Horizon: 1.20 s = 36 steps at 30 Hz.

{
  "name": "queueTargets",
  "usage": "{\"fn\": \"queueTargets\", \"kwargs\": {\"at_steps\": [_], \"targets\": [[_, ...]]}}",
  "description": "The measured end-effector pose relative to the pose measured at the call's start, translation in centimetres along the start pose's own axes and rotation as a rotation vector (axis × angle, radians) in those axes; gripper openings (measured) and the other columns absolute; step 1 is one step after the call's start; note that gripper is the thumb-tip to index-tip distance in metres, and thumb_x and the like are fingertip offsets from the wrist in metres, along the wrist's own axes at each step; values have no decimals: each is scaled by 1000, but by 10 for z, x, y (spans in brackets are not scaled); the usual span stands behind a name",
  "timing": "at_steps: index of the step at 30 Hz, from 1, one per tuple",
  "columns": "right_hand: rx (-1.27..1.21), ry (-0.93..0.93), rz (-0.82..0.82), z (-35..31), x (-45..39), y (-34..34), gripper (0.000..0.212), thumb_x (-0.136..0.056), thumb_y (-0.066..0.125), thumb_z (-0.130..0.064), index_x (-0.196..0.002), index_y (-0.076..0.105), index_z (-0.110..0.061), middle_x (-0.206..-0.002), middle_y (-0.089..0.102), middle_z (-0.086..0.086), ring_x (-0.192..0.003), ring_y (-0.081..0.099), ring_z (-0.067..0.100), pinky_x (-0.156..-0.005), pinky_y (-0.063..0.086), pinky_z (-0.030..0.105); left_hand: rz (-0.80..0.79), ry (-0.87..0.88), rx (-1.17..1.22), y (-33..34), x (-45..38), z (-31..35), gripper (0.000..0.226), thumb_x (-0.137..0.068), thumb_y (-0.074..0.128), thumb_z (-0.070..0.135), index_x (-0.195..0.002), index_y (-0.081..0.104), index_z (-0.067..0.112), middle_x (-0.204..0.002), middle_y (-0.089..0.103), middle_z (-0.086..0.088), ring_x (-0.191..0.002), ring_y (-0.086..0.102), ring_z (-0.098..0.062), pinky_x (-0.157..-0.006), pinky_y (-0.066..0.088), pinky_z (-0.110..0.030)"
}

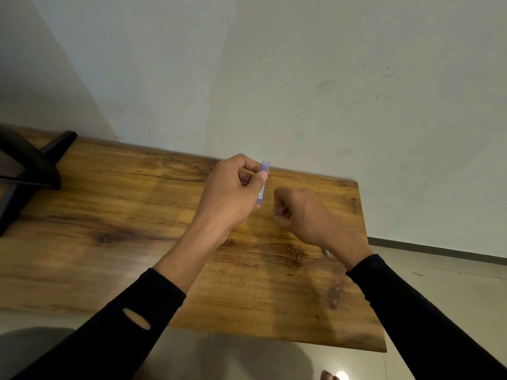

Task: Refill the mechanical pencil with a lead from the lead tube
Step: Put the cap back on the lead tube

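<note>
My left hand (pixel 233 196) holds a small lead tube (pixel 264 182) upright above the wooden table (pixel 123 229); the tube is pale violet with a white and blue label. My right hand (pixel 301 212) is curled into a loose fist just right of the tube, a small pale piece at its fingertips; what it is I cannot tell. A thin metallic blue tip, likely the mechanical pencil (pixel 326 252), pokes out under my right wrist, the rest hidden.
A black stand (pixel 30 165) sits at the table's far left. A pale wall runs along the back edge. The table's right edge lies close to my right arm, with tiled floor (pixel 439 283) beyond it.
</note>
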State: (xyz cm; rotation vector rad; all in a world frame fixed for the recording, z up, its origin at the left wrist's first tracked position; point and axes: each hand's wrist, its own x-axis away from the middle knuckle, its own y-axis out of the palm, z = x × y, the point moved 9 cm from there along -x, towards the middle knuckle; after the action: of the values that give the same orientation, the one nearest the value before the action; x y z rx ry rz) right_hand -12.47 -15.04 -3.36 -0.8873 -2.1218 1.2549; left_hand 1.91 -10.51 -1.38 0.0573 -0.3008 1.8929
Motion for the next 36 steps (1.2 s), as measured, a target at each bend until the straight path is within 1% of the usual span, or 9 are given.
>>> {"fn": "queueTargets", "kwargs": {"at_steps": [2, 4, 6, 9, 13, 18, 27, 32, 36], "targets": [[-146, 18, 81, 5, -4, -20, 17, -83, 76, -2, -83, 65, -14, -80, 73, 1, -73, 70, 20, -69, 60, 41, 2, 11, -30, 0, 0, 1, 3, -104, 74, 23, -102, 77, 23, -82, 71, 3, -84, 77, -19, -71, 71, -41], [-365, 22, 168, 9, -6, -41, 12, -87, 81, -4, -88, 73, -13, -81, 76, 0, -70, 71, 14, -66, 62, 33, -4, 23, -60, 2, 1, 2, 3, -103, 74, 23, -103, 77, 23, -82, 74, 5, -85, 79, -24, -74, 71, -48], [-609, -3, 256, 10, -6, -60, 3, -92, 81, -7, -95, 79, -8, -84, 77, 5, -72, 71, 14, -65, 63, 30, -14, 37, -100, 5, 2, 2, 3, -103, 75, 24, -104, 78, 24, -82, 78, 8, -83, 80, -22, -78, 70, -53], [-791, -61, 348, 8, -5, -79, 9, -95, 78, -5, -102, 81, -2, -87, 78, 5, -77, 70, 16, -67, 63, 31, -27, 55, -155, 8, 3, 2, 5, -102, 74, 26, -106, 78, 27, -87, 80, 7, -87, 80, -19, -84, 68, -54], [-700, -123, 318, -4, -4, -78, 12, -95, 77, -2, -105, 81, 0, -89, 77, 7, -72, 70, 9, -67, 59, 23, -44, 70, -193, 12, 4, 2, 1, -101, 76, 27, -101, 77, 27, -81, 78, 7, -88, 79, -21, -84, 67, -56], [-667, -98, 303, -4, -4, -78, 8, -93, 79, -1, -100, 76, 1, -88, 74, 15, -79, 70, 22, -70, 65, 37, -53, 96, -247, 15, 5, 5, 2, -100, 75, 25, -100, 77, 26, -80, 75, 8, -83, 76, -22, -84, 67, -55], [-760, -47, 305, -1, -4, -68, 8, -90, 81, 0, -90, 74, 4, -76, 78, 8, -71, 73, 14, -66, 61, 25, -81, 133, -372, 15, 10, 12, 3, -103, 74, 29, -104, 75, 26, -90, 79, 5, -85, 79, -21, -82, 67, -49], [-860, 80, 423, 5, 3, -52, 8, -90, 80, 3, -87, 73, 1, -76, 76, 12, -74, 73, 30, -71, 64, 38, -82, 96, -331, 16, 10, 9, 2, -102, 75, 23, -102, 74, 21, -91, 79, 1, -93, 78, -25, -84, 67, -52], [-859, 89, 424, 3, 3, -52, 4, -91, 80, 0, -91, 76, 0, -83, 77, 13, -81, 76, 30, -75, 65, 38, -73, 69, -278, 14, 9, 7, 4, -103, 75, 21, -105, 76, 18, -92, 79, 1, -95, 79, -23, -85, 67, -53]]}}
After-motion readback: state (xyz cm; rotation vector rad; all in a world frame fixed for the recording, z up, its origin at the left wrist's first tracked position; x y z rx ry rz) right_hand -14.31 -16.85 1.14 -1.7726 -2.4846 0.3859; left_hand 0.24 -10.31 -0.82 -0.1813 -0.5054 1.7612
